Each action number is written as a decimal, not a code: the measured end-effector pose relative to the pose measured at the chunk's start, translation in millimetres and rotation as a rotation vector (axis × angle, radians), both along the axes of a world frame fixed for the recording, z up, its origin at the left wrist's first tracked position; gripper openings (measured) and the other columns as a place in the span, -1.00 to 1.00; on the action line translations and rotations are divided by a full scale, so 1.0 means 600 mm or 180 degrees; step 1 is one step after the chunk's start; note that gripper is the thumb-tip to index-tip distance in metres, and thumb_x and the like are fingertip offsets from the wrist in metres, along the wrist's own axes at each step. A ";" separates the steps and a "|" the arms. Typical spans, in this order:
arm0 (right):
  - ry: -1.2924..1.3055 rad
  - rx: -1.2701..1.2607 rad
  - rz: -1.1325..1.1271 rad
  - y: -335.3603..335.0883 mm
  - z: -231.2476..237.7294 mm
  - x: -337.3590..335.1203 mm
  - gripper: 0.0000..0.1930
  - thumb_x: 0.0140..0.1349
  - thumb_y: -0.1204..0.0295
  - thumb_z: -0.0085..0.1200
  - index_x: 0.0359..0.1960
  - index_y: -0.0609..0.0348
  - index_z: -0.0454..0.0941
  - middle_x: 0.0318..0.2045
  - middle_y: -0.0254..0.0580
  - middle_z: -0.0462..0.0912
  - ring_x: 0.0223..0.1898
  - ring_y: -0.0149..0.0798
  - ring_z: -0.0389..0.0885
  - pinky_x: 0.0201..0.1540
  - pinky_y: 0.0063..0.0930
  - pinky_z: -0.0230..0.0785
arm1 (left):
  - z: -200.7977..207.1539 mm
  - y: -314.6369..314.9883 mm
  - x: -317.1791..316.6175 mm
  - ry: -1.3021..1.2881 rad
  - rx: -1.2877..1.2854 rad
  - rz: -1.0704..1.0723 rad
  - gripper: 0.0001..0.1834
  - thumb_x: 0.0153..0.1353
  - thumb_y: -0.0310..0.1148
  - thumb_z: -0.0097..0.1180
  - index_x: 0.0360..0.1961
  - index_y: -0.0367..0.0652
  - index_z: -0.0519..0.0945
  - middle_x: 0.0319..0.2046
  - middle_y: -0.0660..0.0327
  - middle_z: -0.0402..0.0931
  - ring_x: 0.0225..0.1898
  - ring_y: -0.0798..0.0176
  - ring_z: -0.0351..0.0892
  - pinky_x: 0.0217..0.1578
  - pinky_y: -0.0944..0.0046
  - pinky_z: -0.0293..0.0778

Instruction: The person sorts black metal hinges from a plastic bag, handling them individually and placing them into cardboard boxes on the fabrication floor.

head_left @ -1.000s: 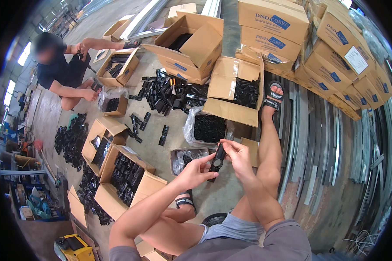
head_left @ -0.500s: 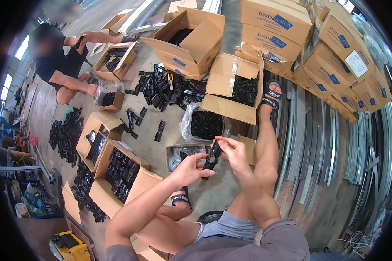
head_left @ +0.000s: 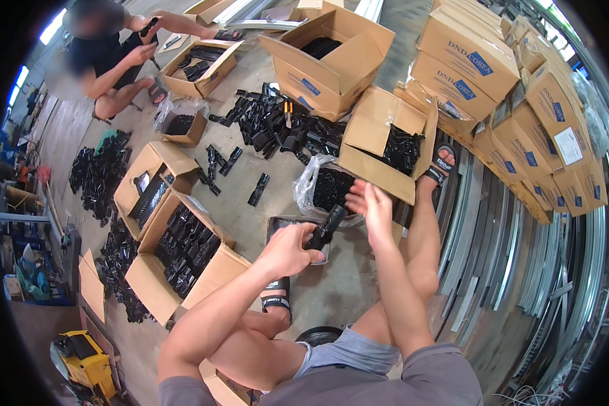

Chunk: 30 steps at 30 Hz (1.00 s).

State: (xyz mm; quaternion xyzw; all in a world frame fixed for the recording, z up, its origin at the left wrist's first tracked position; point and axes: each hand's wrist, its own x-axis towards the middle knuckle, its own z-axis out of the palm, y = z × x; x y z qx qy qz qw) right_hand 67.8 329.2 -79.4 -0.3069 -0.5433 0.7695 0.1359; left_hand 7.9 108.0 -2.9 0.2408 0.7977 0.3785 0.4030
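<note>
My left hand (head_left: 291, 252) is closed round a black, elongated plastic part (head_left: 330, 223), which tilts up and away to the right. Off to its right, my right hand (head_left: 373, 211) is open, fingers stretched out and nothing seen in them. Just beyond those fingers is a box lined with a clear plastic bag (head_left: 306, 184), filled with small black pieces (head_left: 331, 188). Below the held part stands a smaller lined box (head_left: 277, 222), partly hidden by my left hand. A single black part (head_left: 258, 189) lies on the floor to the left.
Open cartons of black parts (head_left: 186, 247) stand at left, beside loose heaps (head_left: 101, 176). Another heap (head_left: 271, 122) lies ahead, near a large open carton (head_left: 311, 81). Stacked cartons (head_left: 467, 81) and metal profiles (head_left: 480, 237) fill the right. A co-worker (head_left: 108, 61) sits far left.
My right hand has let go of the black part and moved up and right, its fingers opening. The part stays in my left hand. The view has shifted slightly.
</note>
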 end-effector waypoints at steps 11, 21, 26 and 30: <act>-0.2403 0.3633 0.1219 0.031 -0.293 -0.114 -0.69 0.19 0.37 0.23 -0.01 0.08 0.62 -0.04 0.02 0.67 0.02 0.13 0.64 0.05 0.00 0.52 | 0.050 -0.060 -0.045 0.1230 -0.0296 0.0274 -0.39 -0.06 -0.50 0.38 0.11 -0.11 0.55 -0.20 -0.09 0.68 -0.10 -0.17 0.65 -0.05 0.00 0.54; -0.2452 0.4805 0.1672 0.016 -0.309 -0.116 -0.78 0.27 0.49 0.05 -0.05 0.10 0.54 -0.03 0.04 0.57 -0.02 0.09 0.63 -0.01 -0.09 0.56 | 0.044 -0.076 -0.055 0.1404 -0.0344 0.0093 -0.37 -0.05 -0.52 0.35 0.15 -0.12 0.53 -0.31 -0.11 0.65 -0.20 -0.21 0.65 -0.13 -0.08 0.55; -0.1574 0.4432 0.1141 0.021 -0.288 -0.109 -0.84 0.31 0.43 0.09 -0.12 0.17 0.53 -0.21 0.01 0.63 -0.16 0.05 0.68 -0.09 -0.13 0.57 | 0.043 -0.072 -0.052 0.1579 -0.0354 -0.0006 -0.33 -0.08 -0.55 0.32 0.17 -0.16 0.51 -0.31 -0.13 0.65 -0.20 -0.21 0.65 -0.14 -0.09 0.55; -0.0623 0.2213 0.0079 -0.002 -0.216 -0.083 -0.84 0.39 0.41 0.07 -0.10 0.21 0.57 -0.34 -0.09 0.67 -0.37 -0.17 0.69 -0.28 -0.33 0.57 | 0.040 -0.065 -0.050 0.1668 -0.0290 -0.0104 -0.31 -0.11 -0.58 0.30 0.18 -0.19 0.50 -0.31 -0.16 0.65 -0.21 -0.23 0.65 -0.13 -0.10 0.55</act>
